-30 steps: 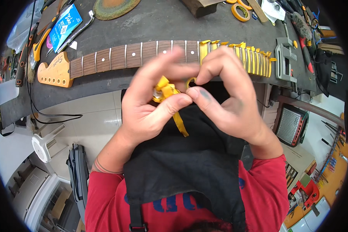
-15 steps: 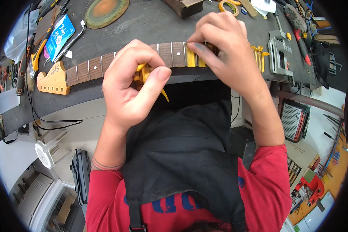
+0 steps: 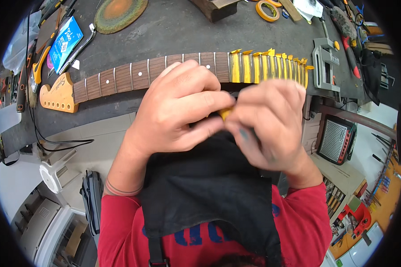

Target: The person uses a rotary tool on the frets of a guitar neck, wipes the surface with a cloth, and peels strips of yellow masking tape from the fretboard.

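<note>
1. Where our two hands meet above the black cloth apron (image 3: pixel 209 187), a small scrap of yellow masking tape (image 3: pixel 226 114) sits pinched between them, mostly hidden.
2. Our left hand (image 3: pixel 178 111) curls its fingers onto the scrap; our right hand (image 3: pixel 267 124) presses against it from the other side.
3. Beyond our knuckles, a long wooden guitar neck (image 3: pixel 133 78) lies across the dark grey workbench (image 3: pixel 173 35), its brown fretboard partly covered by glossy yellow tape strips (image 3: pixel 267 66).
</note>
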Available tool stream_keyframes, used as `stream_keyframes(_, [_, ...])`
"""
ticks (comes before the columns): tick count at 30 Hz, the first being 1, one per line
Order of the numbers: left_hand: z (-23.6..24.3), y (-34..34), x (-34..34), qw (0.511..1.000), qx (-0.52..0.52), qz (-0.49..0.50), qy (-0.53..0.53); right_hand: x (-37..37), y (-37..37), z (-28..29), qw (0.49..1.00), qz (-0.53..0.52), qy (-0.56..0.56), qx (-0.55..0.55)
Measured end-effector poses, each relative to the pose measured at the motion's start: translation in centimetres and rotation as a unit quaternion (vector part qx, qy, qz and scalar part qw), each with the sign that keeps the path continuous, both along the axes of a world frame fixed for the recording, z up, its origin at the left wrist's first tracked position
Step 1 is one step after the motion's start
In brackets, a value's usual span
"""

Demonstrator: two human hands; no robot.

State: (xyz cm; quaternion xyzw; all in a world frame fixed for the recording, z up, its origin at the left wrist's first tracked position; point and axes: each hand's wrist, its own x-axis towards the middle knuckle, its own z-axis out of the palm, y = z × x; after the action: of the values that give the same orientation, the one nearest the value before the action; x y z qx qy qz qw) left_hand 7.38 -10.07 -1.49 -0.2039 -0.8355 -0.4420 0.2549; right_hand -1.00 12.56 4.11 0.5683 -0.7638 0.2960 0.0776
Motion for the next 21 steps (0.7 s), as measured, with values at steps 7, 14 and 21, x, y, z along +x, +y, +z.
stream_keyframes(7, [0.5,-0.3,-0.2,0.997,0.063,-0.008,-0.034,-5.9,-2.0,-1.6,0.997,-0.074,-0.015,-0.013])
stream_keyframes(14, [0.7,0.0,-0.1,0.997,0.054,0.028,-0.038,-6.2,-2.0,-2.6,0.997,-0.052,0.048,0.034])
stream_keyframes(21, [0.4,0.1,-0.4,0.998,0.049,0.040,-0.026,-2.9,1.6,-0.7,0.997,0.013,-0.079,-0.001])
